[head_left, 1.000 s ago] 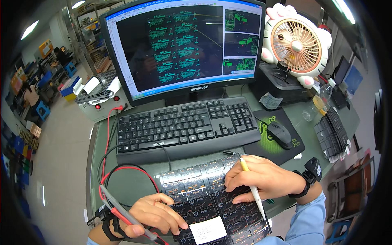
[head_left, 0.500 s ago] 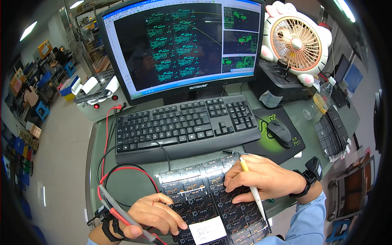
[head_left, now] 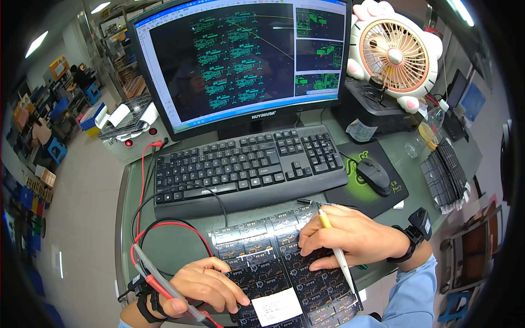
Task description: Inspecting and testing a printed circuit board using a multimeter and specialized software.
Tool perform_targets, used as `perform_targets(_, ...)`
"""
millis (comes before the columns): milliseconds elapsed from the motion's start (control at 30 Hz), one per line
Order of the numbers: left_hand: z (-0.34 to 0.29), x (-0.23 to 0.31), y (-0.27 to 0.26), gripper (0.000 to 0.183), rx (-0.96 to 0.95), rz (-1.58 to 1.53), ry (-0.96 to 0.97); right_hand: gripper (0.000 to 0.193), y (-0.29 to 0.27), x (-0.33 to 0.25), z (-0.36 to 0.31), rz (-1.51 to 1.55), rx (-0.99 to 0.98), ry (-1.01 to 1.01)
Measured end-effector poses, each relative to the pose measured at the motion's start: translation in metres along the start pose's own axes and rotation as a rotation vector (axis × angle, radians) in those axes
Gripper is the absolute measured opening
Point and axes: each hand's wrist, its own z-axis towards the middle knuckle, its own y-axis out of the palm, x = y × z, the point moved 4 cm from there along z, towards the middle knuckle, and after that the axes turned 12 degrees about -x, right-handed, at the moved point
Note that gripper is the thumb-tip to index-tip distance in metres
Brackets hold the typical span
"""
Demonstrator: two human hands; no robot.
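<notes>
A black panel of small printed circuit boards (head_left: 314, 284) lies tilted toward me below the keyboard, with a white written-on paper slip (head_left: 276, 306) across its lower part. My left hand (head_left: 210, 284) is closed around a pair of test probes, one red and one grey (head_left: 164, 284), and its fingertips rest on the panel's left side. My right hand (head_left: 353, 235) has a white and yellow pen (head_left: 340, 254) tucked between its fingers, the white end pointing down. Thumb and fingertips of that hand touch the panel's upper right part.
Behind the panel stand a black keyboard (head_left: 246, 161) and a monitor (head_left: 240, 60). At right are a mouse (head_left: 373, 176) on its pad, a pink and white fan (head_left: 395, 54), a plastic bottle (head_left: 435, 123) and stacked dark panels (head_left: 445, 175). Red and black leads (head_left: 178, 225) loop at left.
The view has shifted very slightly. Both hands stay in nearly the same place on the panel, with the probes and the pen held as before.
</notes>
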Motion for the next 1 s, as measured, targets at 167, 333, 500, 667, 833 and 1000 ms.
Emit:
perform_targets(167, 0.012, 0.008, 0.001, 0.067, 0.114, 0.069, -0.039, 0.028, -0.001, -0.002, 0.0, 0.004, -0.013, 0.012)
perform_targets(333, 0.011, 0.01, 0.004, 0.066, 0.12, 0.069, -0.024, 0.027, 0.0, -0.004, 0.0, 0.007, -0.02, 0.017)
perform_targets(500, 0.008, 0.004, 0.003, 0.063, 0.038, 0.048, -0.007, 0.026, 0.0, -0.002, -0.001, 0.003, -0.031, 0.025)
perform_targets(667, 0.018, 0.009, 0.001, 0.065, 0.131, 0.119, -0.037, 0.026, -0.002, 0.002, 0.0, 0.002, -0.022, 0.02)
perform_targets(833, 0.015, 0.015, 0.004, 0.066, 0.11, 0.116, -0.034, 0.027, 0.001, 0.001, 0.0, 0.014, -0.025, -0.027)
perform_targets(1000, 0.013, 0.012, 0.005, 0.064, 0.114, 0.091, 0.009, 0.03, 0.005, 0.001, -0.005, 0.0, -0.016, -0.028)
